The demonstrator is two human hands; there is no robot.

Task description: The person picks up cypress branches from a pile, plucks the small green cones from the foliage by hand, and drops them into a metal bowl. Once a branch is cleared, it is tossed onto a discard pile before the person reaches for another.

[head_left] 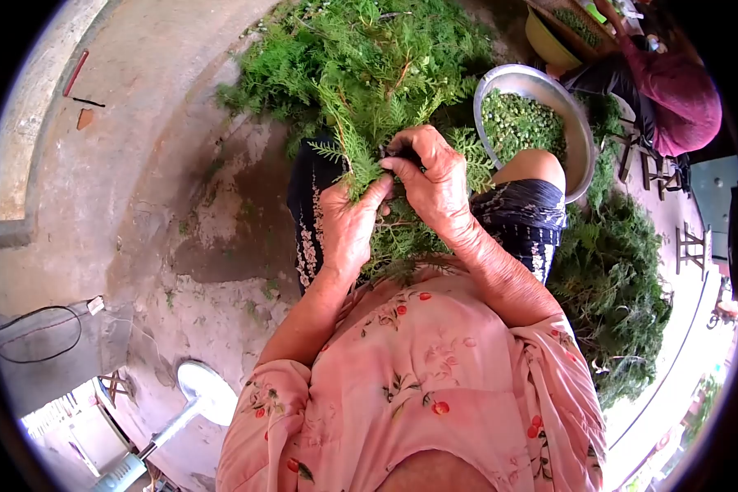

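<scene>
Over my lap, my left hand is closed round a leafy green branch, thumb and fingers pressed on its stem. My right hand meets it from the right, thumb and bent forefinger pinched together at the same branch; what lies between those fingertips is too small to make out. More green sprigs rest on my lap beneath both hands. To the right of my knee, a round metal basin holds small green pieces.
A large heap of green branches lies ahead, another heap at the right. A person in a dark red top sits at upper right near a yellow basin. A white fan stands at lower left.
</scene>
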